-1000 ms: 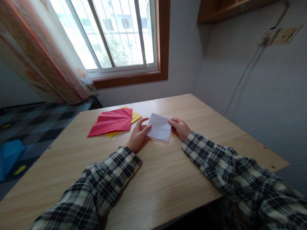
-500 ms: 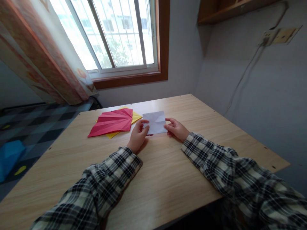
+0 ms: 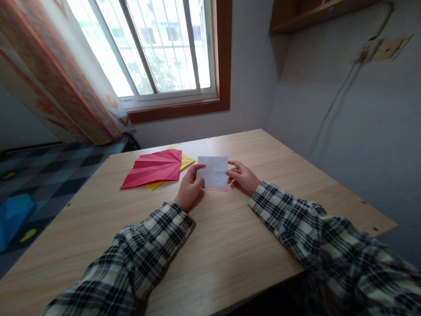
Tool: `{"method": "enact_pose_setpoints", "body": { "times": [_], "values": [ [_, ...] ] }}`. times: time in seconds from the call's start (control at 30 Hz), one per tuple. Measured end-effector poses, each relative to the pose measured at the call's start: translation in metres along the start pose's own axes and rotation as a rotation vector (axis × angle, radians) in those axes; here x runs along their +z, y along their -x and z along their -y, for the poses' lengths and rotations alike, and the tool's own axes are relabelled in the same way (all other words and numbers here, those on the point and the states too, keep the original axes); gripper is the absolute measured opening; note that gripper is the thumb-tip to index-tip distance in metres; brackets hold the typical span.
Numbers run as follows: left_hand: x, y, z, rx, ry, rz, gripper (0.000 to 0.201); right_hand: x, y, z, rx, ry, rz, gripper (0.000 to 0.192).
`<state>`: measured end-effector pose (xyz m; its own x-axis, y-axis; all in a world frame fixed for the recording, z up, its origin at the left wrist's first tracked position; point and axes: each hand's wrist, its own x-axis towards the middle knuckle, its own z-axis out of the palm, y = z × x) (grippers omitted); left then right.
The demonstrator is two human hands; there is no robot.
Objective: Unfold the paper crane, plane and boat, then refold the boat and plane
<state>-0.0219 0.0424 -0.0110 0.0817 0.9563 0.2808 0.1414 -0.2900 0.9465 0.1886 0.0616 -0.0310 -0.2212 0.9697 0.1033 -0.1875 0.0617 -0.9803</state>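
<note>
A small white creased sheet of paper (image 3: 213, 171) is held just above the wooden table (image 3: 210, 245), facing me. My left hand (image 3: 190, 188) pinches its left edge with thumb and fingers. My right hand (image 3: 242, 176) pinches its right edge. Both arms wear plaid sleeves. To the left of my left hand lies a red pleated sheet of paper (image 3: 154, 167) on top of a yellow sheet (image 3: 186, 161).
A window (image 3: 154, 48) with a wooden frame sits behind the table, a patterned curtain (image 3: 55, 74) to its left. A grey wall runs along the table's right side with a cable and socket (image 3: 371, 50). A blue object (image 3: 13, 215) lies on the checked floor.
The white paper went from lying tilted and flat on the table to being turned and held squarely between both hands, slightly raised. My hands moved closer together.
</note>
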Motion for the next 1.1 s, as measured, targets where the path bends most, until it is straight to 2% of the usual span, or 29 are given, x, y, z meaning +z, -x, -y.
{"method": "enact_pose_setpoints", "body": {
  "times": [0.17, 0.3, 0.37, 0.53, 0.67, 0.83, 1.0, 1.1],
  "values": [
    [0.002, 0.001, 0.000, -0.006, 0.080, 0.046, 0.044, 0.000, 0.001, 0.002, -0.027, -0.018, -0.016, 0.057],
    [0.003, 0.003, 0.001, 0.012, 0.053, 0.095, 0.048, -0.001, 0.001, 0.002, -0.025, 0.024, -0.003, 0.049],
    [0.001, 0.002, 0.003, 0.059, -0.035, 0.063, 0.052, -0.001, -0.001, 0.001, -0.001, 0.008, -0.024, 0.040],
    [-0.005, 0.000, 0.005, 0.332, -0.459, -0.167, 0.045, -0.001, -0.003, 0.002, 0.085, -0.113, -0.082, 0.031],
    [-0.003, 0.005, 0.003, 0.481, -0.636, -0.179, 0.047, 0.001, -0.001, 0.007, 0.137, -0.148, -0.076, 0.025],
    [0.001, 0.008, 0.007, 0.419, -0.543, -0.147, 0.064, 0.002, 0.000, 0.012, 0.164, -0.176, -0.063, 0.021],
    [0.000, 0.004, 0.008, 0.187, -0.451, -0.054, 0.047, 0.000, 0.000, 0.011, 0.164, -0.167, -0.024, 0.022],
    [0.000, 0.003, 0.007, 0.196, -0.452, -0.067, 0.042, 0.000, 0.000, 0.009, 0.159, -0.147, -0.014, 0.023]
  ]
}}
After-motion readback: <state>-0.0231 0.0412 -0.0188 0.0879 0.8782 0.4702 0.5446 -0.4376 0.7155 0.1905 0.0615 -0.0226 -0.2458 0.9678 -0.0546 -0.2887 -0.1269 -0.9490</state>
